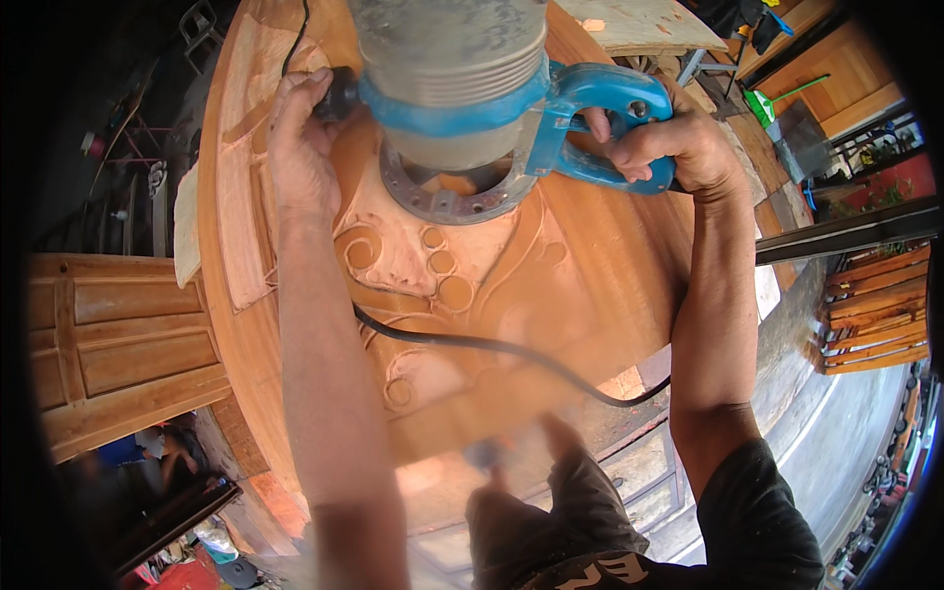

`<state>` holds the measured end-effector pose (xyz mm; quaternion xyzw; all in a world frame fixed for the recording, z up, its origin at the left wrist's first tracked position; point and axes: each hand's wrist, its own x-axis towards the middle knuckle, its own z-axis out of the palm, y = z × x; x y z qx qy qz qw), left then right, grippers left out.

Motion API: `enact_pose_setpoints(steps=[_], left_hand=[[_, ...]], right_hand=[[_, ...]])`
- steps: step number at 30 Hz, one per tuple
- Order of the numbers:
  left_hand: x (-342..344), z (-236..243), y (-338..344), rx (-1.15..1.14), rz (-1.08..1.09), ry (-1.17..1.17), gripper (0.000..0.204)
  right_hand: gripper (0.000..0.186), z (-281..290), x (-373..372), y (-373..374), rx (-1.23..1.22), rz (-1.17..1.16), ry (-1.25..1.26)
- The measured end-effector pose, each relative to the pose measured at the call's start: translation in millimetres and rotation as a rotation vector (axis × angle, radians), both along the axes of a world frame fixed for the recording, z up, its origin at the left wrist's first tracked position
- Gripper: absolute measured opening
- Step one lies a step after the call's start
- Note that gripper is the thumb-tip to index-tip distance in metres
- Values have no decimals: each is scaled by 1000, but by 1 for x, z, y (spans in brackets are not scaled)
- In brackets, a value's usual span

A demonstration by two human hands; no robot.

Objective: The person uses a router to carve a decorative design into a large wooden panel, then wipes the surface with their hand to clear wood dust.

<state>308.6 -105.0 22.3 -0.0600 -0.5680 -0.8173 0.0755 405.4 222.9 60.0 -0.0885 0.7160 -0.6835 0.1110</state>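
A large blue and grey router point(447, 108) stands on a carved wooden panel point(610, 231), its round metal base resting on the wood. My right hand point(688, 143) is wrapped round the router's blue loop handle on the right. On the other side, my left hand point(303, 143) grips the black knob at the router's left, with the fingers partly hidden behind it. Scrolls, circles and recessed pale areas are cut into the panel below the base. The bit is hidden inside the base opening.
A black power cord point(472, 341) curves across the panel below the router toward my right arm. Another panelled wooden door point(147, 329) lies at the left. Slatted wood pieces point(878, 310) stand at the right, and a green broom point(762, 105) lies beyond. A dark post point(846, 229) crosses at the right.
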Motion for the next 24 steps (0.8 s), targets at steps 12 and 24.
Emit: enact_pose_setpoints(steps=[12,24], left_hand=[[2,-4,-2,-67,-109,44,15],[11,7,12,-113,-137,-43,27]], right_hand=[[20,-6,2,9,-5,35,40],[21,-1,10,20,11,-8,-10]])
